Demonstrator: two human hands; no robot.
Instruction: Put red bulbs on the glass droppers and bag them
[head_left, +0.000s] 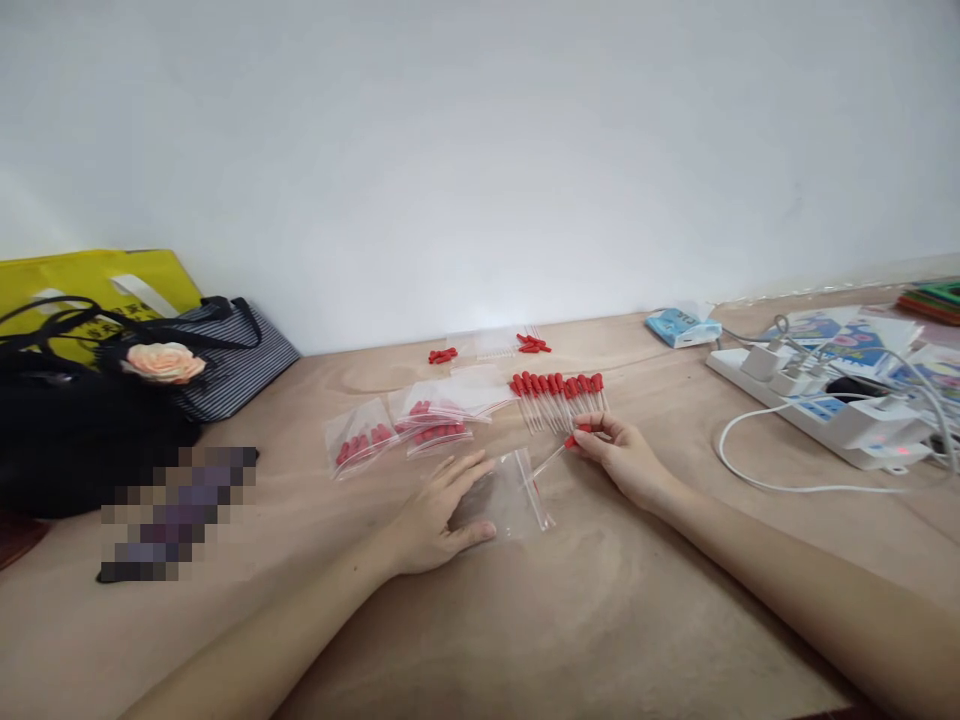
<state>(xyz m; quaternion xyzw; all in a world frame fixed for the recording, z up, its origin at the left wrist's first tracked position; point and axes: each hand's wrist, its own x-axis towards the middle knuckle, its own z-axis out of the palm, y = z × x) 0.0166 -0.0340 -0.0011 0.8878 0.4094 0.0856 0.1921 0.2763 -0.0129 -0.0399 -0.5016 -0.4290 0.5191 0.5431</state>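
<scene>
My right hand (613,455) pinches a dropper (576,438) by its red rubber bulb, its clear tube slanting down to the left. The tube's tip is at the mouth of a clear zip bag (510,497) that lies flat; I cannot tell whether it is inside. My left hand (448,510) rests beside that bag with fingers spread, touching its left edge. Just beyond my right hand several red-bulbed droppers (555,387) lie side by side in a row. To the left are zip bags (364,440) with red-bulbed droppers in them.
Loose red bulbs (534,344) and a small bag lie near the wall. On the right stand a white power strip (817,410) with looping cables and a blue tissue pack (681,327). Dark bags (82,430) and a blurred dark object (180,515) occupy the left side.
</scene>
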